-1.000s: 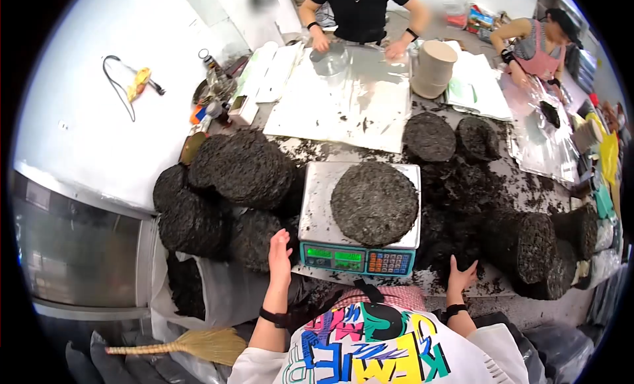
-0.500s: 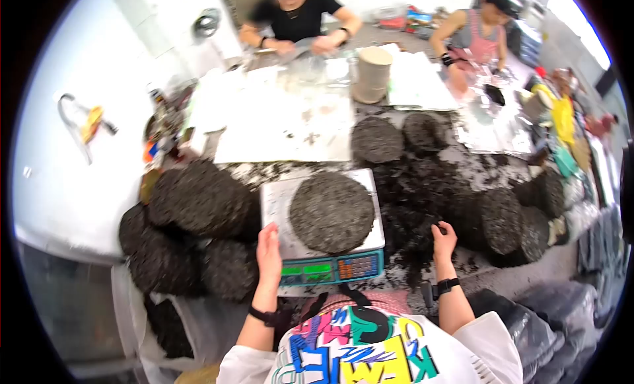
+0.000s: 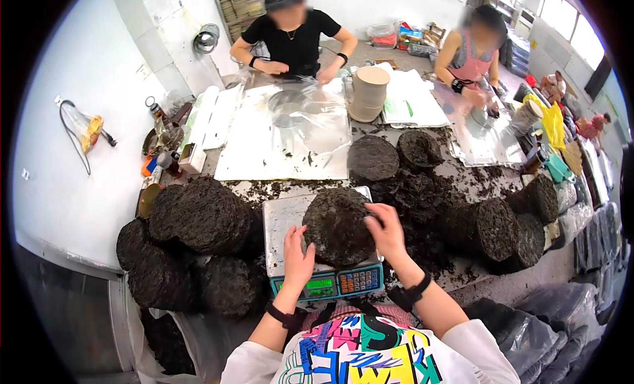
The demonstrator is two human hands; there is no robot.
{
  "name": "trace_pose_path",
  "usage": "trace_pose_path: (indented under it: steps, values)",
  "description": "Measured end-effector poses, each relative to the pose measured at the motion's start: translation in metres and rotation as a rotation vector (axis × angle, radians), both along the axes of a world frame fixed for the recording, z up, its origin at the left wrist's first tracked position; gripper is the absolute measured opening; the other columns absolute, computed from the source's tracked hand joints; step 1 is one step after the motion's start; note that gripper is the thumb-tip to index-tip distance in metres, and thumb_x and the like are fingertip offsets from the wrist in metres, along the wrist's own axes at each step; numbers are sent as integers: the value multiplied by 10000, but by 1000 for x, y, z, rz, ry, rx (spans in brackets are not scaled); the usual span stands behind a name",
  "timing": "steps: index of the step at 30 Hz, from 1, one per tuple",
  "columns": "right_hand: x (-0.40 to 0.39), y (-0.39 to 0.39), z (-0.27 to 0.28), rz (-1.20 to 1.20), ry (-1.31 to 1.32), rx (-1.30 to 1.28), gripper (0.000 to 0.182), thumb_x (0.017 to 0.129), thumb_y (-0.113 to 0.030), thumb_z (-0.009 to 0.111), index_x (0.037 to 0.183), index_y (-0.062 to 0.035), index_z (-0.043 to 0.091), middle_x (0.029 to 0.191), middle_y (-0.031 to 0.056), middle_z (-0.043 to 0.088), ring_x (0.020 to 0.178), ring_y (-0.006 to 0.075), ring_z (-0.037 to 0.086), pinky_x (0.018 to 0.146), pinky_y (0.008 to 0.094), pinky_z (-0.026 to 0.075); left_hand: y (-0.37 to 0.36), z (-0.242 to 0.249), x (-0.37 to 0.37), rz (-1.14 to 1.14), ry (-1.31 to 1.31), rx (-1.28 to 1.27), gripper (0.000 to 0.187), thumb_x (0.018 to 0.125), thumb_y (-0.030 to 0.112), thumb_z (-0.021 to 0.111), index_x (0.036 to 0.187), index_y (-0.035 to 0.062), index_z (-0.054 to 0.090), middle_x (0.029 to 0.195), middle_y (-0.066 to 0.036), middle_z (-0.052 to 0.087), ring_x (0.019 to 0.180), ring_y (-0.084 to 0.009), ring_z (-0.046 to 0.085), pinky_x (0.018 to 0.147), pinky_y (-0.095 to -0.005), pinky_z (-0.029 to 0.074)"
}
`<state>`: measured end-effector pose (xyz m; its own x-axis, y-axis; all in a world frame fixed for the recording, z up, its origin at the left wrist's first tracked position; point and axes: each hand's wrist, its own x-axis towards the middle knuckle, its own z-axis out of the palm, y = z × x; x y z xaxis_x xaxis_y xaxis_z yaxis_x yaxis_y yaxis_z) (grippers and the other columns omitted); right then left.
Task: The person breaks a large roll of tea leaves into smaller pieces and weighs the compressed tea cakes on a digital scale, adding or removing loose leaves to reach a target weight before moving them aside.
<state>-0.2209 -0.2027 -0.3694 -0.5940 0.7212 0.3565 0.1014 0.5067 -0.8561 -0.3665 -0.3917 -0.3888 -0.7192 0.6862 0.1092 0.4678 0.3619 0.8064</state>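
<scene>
A round cake of dark, crumbly pressed material (image 3: 338,233) rests on the metal pan of a digital scale (image 3: 281,219), above its lit green display. My left hand (image 3: 298,257) is at the cake's left edge, thumb and fingers apart. At its upper right side, my right hand (image 3: 388,233) has spread fingers against the cake; their exact contact is partly hidden. Loose dark crumbs (image 3: 422,195) lie to the right of the scale. Large dark blocks of the same look, including a big one (image 3: 198,215), are stacked on the left.
More dark blocks (image 3: 485,229) stand on the right. Across the table a white board (image 3: 284,156) lies near a beige cylinder (image 3: 369,96). One co-worker in black (image 3: 294,43) handles clear plastic; another in a pink apron (image 3: 472,63) works at the right. Dark bags (image 3: 515,324) lie at lower right.
My right hand has moved left from the loose crumbs to the cake. My left hand has shifted inward to its edge. The cake's top looks darker and rougher.
</scene>
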Motion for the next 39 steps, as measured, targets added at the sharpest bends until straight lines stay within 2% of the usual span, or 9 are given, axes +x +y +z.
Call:
trace_pose_path:
  steps: [5, 9, 14, 18, 22, 30, 32, 36, 39]
  values:
    - [68, 45, -37, -388, 255, -511, 162, 854, -6, 572, 995, -25, 648, 983, 16, 629, 910, 118, 553, 835, 247, 434, -46, -8, -13, 193, 15, 105, 366, 847, 74, 547, 1205, 41, 478, 1272, -160, 451, 1170, -330, 449, 974, -385, 374]
    - [138, 75, -95, -488, 218, -779, 183, 864, -99, 578, 1030, -139, 644, 864, -41, 619, 692, 75, 555, 499, 227, 423, -84, -11, -26, 233, -116, 134, 371, 850, 82, 555, 1210, 35, 476, 1200, -122, 509, 1098, -250, 520, 891, -336, 439]
    - [177, 96, -143, -517, 39, -673, 185, 897, -64, 537, 1064, -57, 616, 979, -9, 612, 878, 99, 543, 798, 238, 438, -76, 16, -53, 102, -236, 126, 419, 873, 135, 552, 1273, 51, 461, 1244, -129, 524, 1143, -241, 511, 929, -345, 419]
    - [151, 81, -119, -275, -585, 164, 644, 828, -233, 663, 1369, -59, 360, 1362, 159, 395, 1221, 259, 416, 996, 340, 353, -4, 12, -68, -223, -9, 71, 540, 832, 222, 606, 1318, 65, 431, 1355, -198, 397, 1269, -328, 372, 1055, -392, 300]
    - [93, 18, -51, -38, -151, -973, 724, 849, -270, 631, 1427, -67, 247, 1431, 161, 318, 1299, 257, 337, 1058, 365, 273, 51, -35, -36, -216, -13, 138, 579, 797, 207, 638, 1324, 87, 431, 1380, -202, 368, 1281, -354, 350, 1069, -400, 286]
    - [36, 25, -32, -196, 208, -1244, 760, 902, -208, 584, 1442, -29, 80, 1404, 136, 334, 1264, 240, 360, 1024, 380, 327, 124, -28, 12, 15, -137, 205, 414, 798, 179, 650, 1189, 100, 541, 1360, -190, 356, 1253, -360, 364, 1034, -416, 318]
    - [24, 39, -36, -41, 216, -1149, 638, 885, -183, 610, 1379, 12, 256, 1227, 124, 516, 1078, 222, 529, 905, 345, 432, 124, -27, -4, 4, -119, 239, 409, 786, 199, 673, 1163, 98, 552, 1331, -213, 384, 1241, -371, 370, 1032, -412, 317]
    - [20, 53, -22, 244, -313, -772, 540, 848, -315, 649, 1205, 56, 488, 1095, 145, 595, 989, 207, 570, 858, 323, 443, 87, -8, -27, 59, -12, 152, 420, 749, 109, 678, 1149, 95, 548, 1296, -210, 415, 1211, -372, 407, 1005, -407, 350]
    - [44, 107, -60, 9, -572, -100, 484, 770, -323, 688, 1137, -25, 582, 1103, 177, 573, 977, 268, 565, 862, 357, 445, 63, -8, -30, 85, -79, 77, 417, 777, 107, 649, 1178, 101, 534, 1327, -172, 393, 1220, -335, 406, 994, -404, 358]
